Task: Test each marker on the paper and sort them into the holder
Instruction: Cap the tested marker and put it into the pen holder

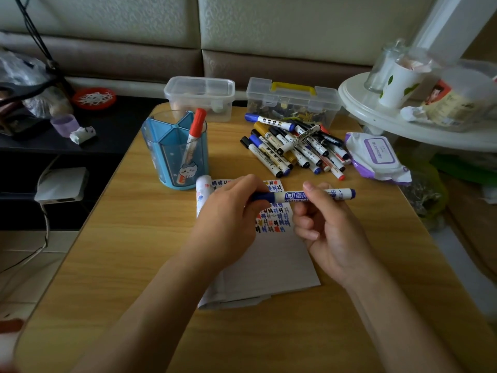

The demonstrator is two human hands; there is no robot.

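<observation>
Blue whiteboard marker (pixel 291 196) held level just above the paper (pixel 269 265), over its rows of test marks. Gripped at the blue cap end by curled fingers (pixel 258 184) of the left hand (pixel 228 211), pinched mid-barrel by the right hand (pixel 328 232). Probably light, stiff and smooth; best held by the barrel, cap pulled straight. Cap seam hidden under the left hand, tip unseen. Beyond, on the worktop (pixel 121 251), blue holder (pixel 174 154) with one red marker (pixel 195 130) leaning inside; untested pile (pixel 295 149) well apart.
</observation>
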